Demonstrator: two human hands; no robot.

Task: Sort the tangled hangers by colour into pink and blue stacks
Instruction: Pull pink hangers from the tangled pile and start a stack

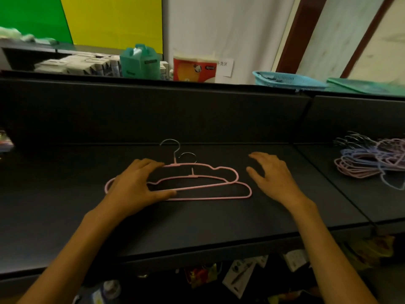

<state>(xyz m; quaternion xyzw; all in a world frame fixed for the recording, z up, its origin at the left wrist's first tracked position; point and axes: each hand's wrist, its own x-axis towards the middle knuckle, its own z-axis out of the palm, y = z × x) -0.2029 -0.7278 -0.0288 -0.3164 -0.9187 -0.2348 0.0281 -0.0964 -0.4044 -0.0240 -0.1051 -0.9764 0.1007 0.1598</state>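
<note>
Hangers: I see two pink hangers [197,183] lying flat on the dark shelf [219,222], overlapping, metal hooks pointing away from me. One sits a little farther back and left of the other; the nearer one's right end reaches furthest right.

Left hand [135,185] rests on the left part of the pink pair. Fingers lie straight over the upper bar, thumb stretched along the lower bar; I read the grip as spread and pressing, not closed round the wire.

Right hand [271,176] hovers just right of the pink pair, apart from it, fingers spread and slightly bent, holding nothing. I cannot tell whether the fingertips touch the shelf.

Tangled pile [372,163] of pink and blue hangers lies on the neighbouring shelf section at far right, well apart from both hands, its metal hooks bunched at the back left.

Behind the shelf's back wall: blue basket [287,81], teal carton [140,61], red-and-white pack [194,68]. Packaged goods show below the shelf edge, blurred.
</note>
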